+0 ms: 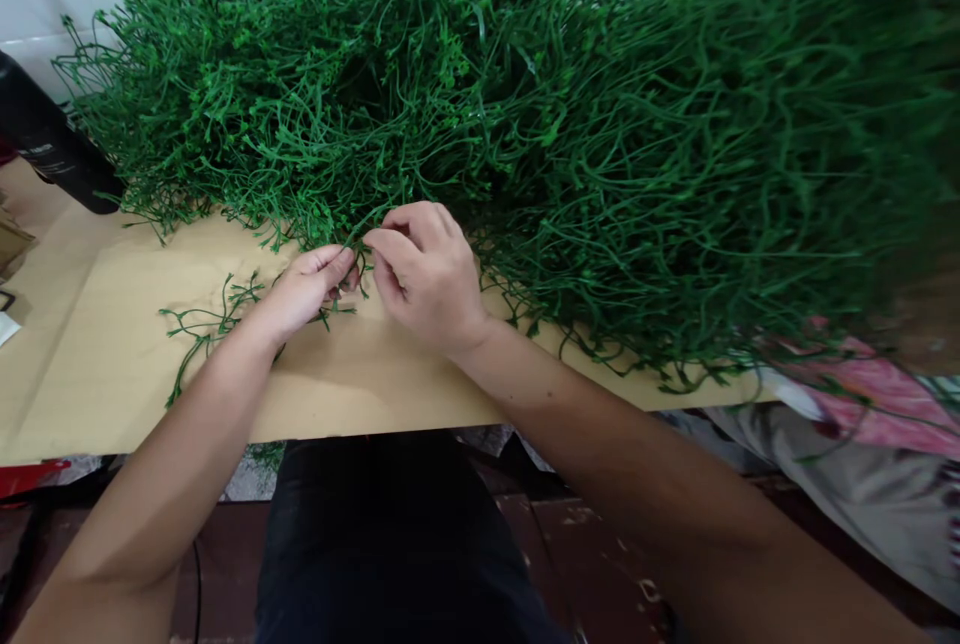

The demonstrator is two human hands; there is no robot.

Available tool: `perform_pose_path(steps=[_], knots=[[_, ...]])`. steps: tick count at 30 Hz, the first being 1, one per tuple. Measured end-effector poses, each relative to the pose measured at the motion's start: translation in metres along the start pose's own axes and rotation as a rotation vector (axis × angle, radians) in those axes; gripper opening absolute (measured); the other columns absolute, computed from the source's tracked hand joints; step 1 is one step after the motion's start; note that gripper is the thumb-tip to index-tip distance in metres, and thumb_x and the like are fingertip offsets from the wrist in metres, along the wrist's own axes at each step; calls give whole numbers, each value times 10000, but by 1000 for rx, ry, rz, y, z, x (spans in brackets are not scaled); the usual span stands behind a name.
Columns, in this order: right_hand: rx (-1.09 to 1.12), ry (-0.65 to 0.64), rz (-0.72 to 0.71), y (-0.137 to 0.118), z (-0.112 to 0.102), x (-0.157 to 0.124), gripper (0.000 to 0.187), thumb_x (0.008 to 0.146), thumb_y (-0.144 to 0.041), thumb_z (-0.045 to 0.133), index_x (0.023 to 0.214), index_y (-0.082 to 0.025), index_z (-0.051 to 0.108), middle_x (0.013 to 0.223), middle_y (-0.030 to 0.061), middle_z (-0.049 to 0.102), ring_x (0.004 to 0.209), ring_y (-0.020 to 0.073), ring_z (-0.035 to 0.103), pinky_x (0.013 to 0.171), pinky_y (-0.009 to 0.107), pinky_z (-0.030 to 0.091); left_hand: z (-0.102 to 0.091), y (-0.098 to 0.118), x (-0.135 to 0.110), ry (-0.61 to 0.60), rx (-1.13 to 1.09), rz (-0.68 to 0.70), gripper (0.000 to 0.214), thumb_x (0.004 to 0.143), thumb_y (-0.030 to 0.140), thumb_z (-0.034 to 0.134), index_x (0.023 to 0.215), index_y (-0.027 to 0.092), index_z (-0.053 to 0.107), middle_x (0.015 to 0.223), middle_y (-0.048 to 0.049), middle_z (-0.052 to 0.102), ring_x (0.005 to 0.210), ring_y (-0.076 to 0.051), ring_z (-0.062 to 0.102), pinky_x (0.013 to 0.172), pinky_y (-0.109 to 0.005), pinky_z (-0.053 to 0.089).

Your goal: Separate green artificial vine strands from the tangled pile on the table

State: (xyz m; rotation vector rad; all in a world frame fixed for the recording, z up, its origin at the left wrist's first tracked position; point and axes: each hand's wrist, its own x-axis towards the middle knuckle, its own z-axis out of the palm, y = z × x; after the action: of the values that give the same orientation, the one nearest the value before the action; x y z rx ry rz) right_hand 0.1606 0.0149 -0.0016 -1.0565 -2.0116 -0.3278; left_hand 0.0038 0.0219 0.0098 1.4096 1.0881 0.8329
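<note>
My left hand [309, 292] is closed, with thumb and fingers pinched on thin green plant stems. Part of this bunch, a cluster of forked green stems [214, 319], trails out to the left over the tabletop. Close beside it, my right hand [433, 279] has thumb and forefinger pinched together on a strand running between the two hands. A big tangled pile of green stems with small forked tips [300, 114], looking like artificial greenery, rises just behind both hands. The curled lower fingers hide part of what each hand holds.
The pile spreads across the back of the tan tabletop [375, 394] and over its right end. A black bottle [52, 134] leans at the far left. Pink cloth [885, 389] lies at the right edge. A white wall stands behind.
</note>
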Motion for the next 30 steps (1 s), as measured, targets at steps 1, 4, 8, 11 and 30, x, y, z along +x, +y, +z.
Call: perform_pose_path(steps=[1,4,8,11,30], knots=[[-14,3,2,0,0,0,158,824,-163,422,813,-188,577,879,71,523,833,182,439,726,328,369,0,0,0,-3,4,6,295,828,370,480,622,160,507,626,16,478,562,-84,393,544,-217,313],[-25,-18,18,0,2,-1,129,824,-180,437,803,-186,563,871,71,520,831,189,426,740,341,365,1,0,-1,-15,10,3,291,822,370,486,621,161,494,625,20,469,572,-84,400,557,-214,321],[-38,-47,42,0,5,-1,94,800,-174,435,776,-168,526,857,90,517,830,203,429,742,350,369,3,1,-1,-23,28,2,280,826,324,476,600,161,455,601,30,446,557,-77,383,554,-209,311],[-57,-86,46,-1,6,-1,82,763,-147,427,757,-162,507,850,97,517,808,199,448,705,327,376,4,1,1,-27,56,21,280,831,290,464,584,161,442,582,34,427,542,-73,356,545,-207,301],[303,-270,296,2,-1,4,58,684,-118,474,685,-171,449,727,26,497,671,120,437,617,247,340,2,-4,6,-10,154,32,287,854,291,433,600,164,474,540,42,396,505,-76,367,517,-212,308]])
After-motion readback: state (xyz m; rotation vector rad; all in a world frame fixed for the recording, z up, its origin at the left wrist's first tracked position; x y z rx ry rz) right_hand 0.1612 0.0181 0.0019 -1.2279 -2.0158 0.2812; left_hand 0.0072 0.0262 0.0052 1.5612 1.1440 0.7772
